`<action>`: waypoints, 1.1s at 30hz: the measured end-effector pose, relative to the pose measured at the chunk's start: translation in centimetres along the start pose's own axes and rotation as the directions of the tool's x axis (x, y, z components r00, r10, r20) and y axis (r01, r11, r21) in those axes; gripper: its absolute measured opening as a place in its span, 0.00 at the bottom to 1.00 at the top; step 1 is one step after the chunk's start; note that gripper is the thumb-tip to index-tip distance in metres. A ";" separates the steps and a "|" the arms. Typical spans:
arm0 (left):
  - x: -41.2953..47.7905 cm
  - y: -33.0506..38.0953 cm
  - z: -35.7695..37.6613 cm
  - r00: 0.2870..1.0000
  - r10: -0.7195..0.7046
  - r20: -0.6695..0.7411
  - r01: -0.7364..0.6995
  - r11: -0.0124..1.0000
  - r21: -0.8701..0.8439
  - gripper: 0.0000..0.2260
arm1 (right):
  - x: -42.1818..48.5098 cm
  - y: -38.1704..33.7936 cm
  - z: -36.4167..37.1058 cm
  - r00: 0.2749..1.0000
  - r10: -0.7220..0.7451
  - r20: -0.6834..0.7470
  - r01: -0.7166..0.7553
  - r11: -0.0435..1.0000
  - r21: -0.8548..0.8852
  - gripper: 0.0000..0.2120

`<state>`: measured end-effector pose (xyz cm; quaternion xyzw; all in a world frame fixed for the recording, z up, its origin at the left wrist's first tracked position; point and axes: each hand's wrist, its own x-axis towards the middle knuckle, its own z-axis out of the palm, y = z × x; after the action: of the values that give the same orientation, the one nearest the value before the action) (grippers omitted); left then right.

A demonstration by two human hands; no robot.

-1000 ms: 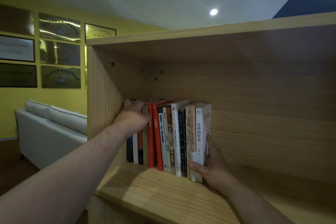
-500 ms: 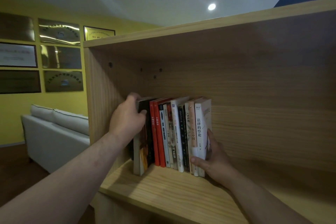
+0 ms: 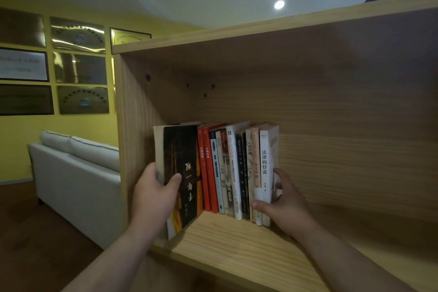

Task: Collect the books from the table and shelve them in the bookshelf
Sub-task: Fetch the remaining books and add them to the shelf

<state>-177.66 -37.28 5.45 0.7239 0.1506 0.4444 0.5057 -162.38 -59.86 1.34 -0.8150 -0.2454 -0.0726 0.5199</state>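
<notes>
The left hand point(image 3: 155, 199) grips the dark brown paperback book point(image 3: 183, 168), upright at the front lip of the pale wooden bookshelf point(image 3: 237, 251), its slot seemingly straight behind, leftmost; farther in, the right hand point(image 3: 285, 206) pinches the white-spined end book point(image 3: 265, 173), bracing the row of upright paperbacks point(image 3: 225, 168)

The bookshelf point(image 3: 237, 239) is pale matt wood with plain grain. The dark book point(image 3: 182, 161) under the left fingers point(image 3: 174, 181) has a faintly glossy paper cover. The white book point(image 3: 265, 173) between the right fingers point(image 3: 260, 204) is smooth paper. Well left of the fingers, the plaques point(image 3: 78, 35) shine like metal and the sofa point(image 3: 78, 173) is matt cloth.
</notes>
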 end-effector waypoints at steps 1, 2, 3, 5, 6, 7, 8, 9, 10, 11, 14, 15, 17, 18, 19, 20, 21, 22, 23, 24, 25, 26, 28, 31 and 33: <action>-0.6 0.3 -0.9 1.000 0.020 -0.017 -0.020 1.000 0.002 0.07 | -0.1 -0.1 0.0 1.000 0.003 0.003 -0.003 1.000 -0.005 0.51; -1.2 0.6 -1.8 0.999 0.037 -0.031 -0.037 0.999 0.003 0.07 | -0.1 -0.2 0.0 1.000 0.005 0.007 -0.005 1.000 -0.007 0.52; -1.8 0.7 -2.8 0.998 0.047 -0.039 -0.047 0.999 0.002 0.07 | 0.0 -0.1 0.1 1.000 0.007 0.015 -0.007 1.000 0.001 0.52; -2.8 1.1 -4.5 0.998 0.057 -0.035 -0.057 0.998 -0.021 0.07 | -0.2 -0.3 0.2 0.997 -0.023 0.069 0.022 1.000 0.014 0.50; -3.1 1.3 -5.1 0.998 0.060 -0.028 -0.061 0.998 -0.029 0.07 | -0.4 -0.5 0.2 0.993 -0.039 0.110 0.038 0.999 0.007 0.51; -3.3 1.5 -5.5 0.998 0.064 -0.018 -0.064 0.998 -0.029 0.07 | -0.4 -0.4 0.3 0.988 -0.052 0.146 0.056 0.998 -0.019 0.51; -3.4 1.6 -5.8 0.998 0.068 -0.001 -0.068 0.997 -0.027 0.07 | -0.4 -0.4 0.3 0.983 -0.050 0.178 0.060 0.997 -0.052 0.52; -3.5 1.8 -5.9 0.997 0.072 0.024 -0.071 0.997 -0.029 0.07 | -0.4 -0.5 0.3 0.978 -0.041 0.206 0.057 0.996 -0.074 0.52; -3.6 2.1 -6.0 0.996 0.075 0.056 -0.073 0.997 -0.033 0.06 | -0.3 -0.4 0.2 0.975 -0.027 0.220 0.044 0.996 -0.073 0.50; -3.6 2.4 -5.9 0.993 0.076 0.091 -0.072 0.997 -0.039 0.06 | -0.3 -0.2 0.2 0.973 -0.024 0.228 0.037 0.998 -0.054 0.47; -3.5 3.5 -5.5 0.973 0.099 0.210 -0.094 0.995 -0.031 0.07 | -0.9 -0.9 -0.5 0.991 0.022 0.130 -0.058 0.958 0.279 0.26; -3.4 4.0 -5.2 0.963 0.109 0.247 -0.112 0.994 -0.004 0.08 | -1.1 -1.6 -0.8 0.998 0.043 0.040 -0.055 0.923 0.381 0.21; -3.3 5.1 -4.8 0.939 0.139 0.313 -0.176 0.980 0.091 0.10 | -1.6 -3.0 -1.7 0.984 -0.009 -0.178 0.073 0.932 0.355 0.22; -3.4 5.7 -4.4 0.922 0.155 0.354 -0.221 0.963 0.156 0.12 | -2.0 -3.7 -2.2 0.967 -0.080 -0.242 0.156 0.936 0.316 0.29; -3.4 6.4 -4.1 0.896 0.171 0.409 -0.283 0.931 0.231 0.12 | -2.6 -4.6 -3.0 0.950 -0.172 -0.259 0.247 0.924 0.293 0.36; -3.5 7.0 -3.7 0.859 0.189 0.475 -0.366 0.877 0.312 0.12 | -3.2 -5.6 -3.7 0.939 -0.252 -0.236 0.314 0.908 0.278 0.41; -3.7 7.7 -3.2 0.813 0.211 0.542 -0.461 0.801 0.381 0.12 | -4.1 -6.6 -4.4 0.935 -0.309 -0.175 0.345 0.905 0.250 0.43; -4.0 8.4 -2.8 0.768 0.233 0.596 -0.547 0.722 0.423 0.13 | -4.8 -7.3 -5.2 0.934 -0.344 -0.100 0.357 0.907 0.221 0.40; -4.2 9.0 -2.3 0.734 0.251 0.631 -0.604 0.665 0.438 0.14 | -5.5 -8.0 -6.1 0.936 -0.352 -0.019 0.347 0.911 0.222 0.34; -4.4 9.5 -1.8 0.714 0.267 0.647 -0.633 0.642 0.434 0.15 | -6.2 -8.6 -7.0 0.934 -0.354 0.046 0.333 0.911 0.245 0.27; -4.5 9.9 -1.3 0.708 0.282 0.648 -0.640 0.644 0.419 0.15 | -7.0 -9.2 -7.8 0.928 -0.362 0.090 0.329 0.907 0.262 0.25; -4.7 10.3 -0.9 0.708 0.294 0.642 -0.635 0.663 0.397 0.15 | -7.5 -9.5 -8.6 0.925 -0.364 0.110 0.325 0.907 0.267 0.26; -5.3 11.1 0.0 0.714 0.285 0.640 -0.607 0.708 0.362 0.15 | -8.5 -10.2 -9.5 0.939 -0.321 0.125 0.286 0.928 0.238 0.20; -6.1 12.1 1.1 0.715 0.252 0.652 -0.598 0.703 0.385 0.18 | -9.0 -10.3 -10.4 0.984 -0.172 0.039 0.157 0.955 0.251 0.11; -6.5 12.4 1.2 0.782 0.267 0.563 -0.557 0.705 0.439 0.23 | -9.2 -9.6 -11.2 0.999 -0.036 -0.022 0.042 0.923 0.382 0.09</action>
<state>-183.24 -47.80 12.86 0.9412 -0.0156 0.2961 0.1619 -173.43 -69.51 10.77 -0.6924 -0.2670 -0.0396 0.6691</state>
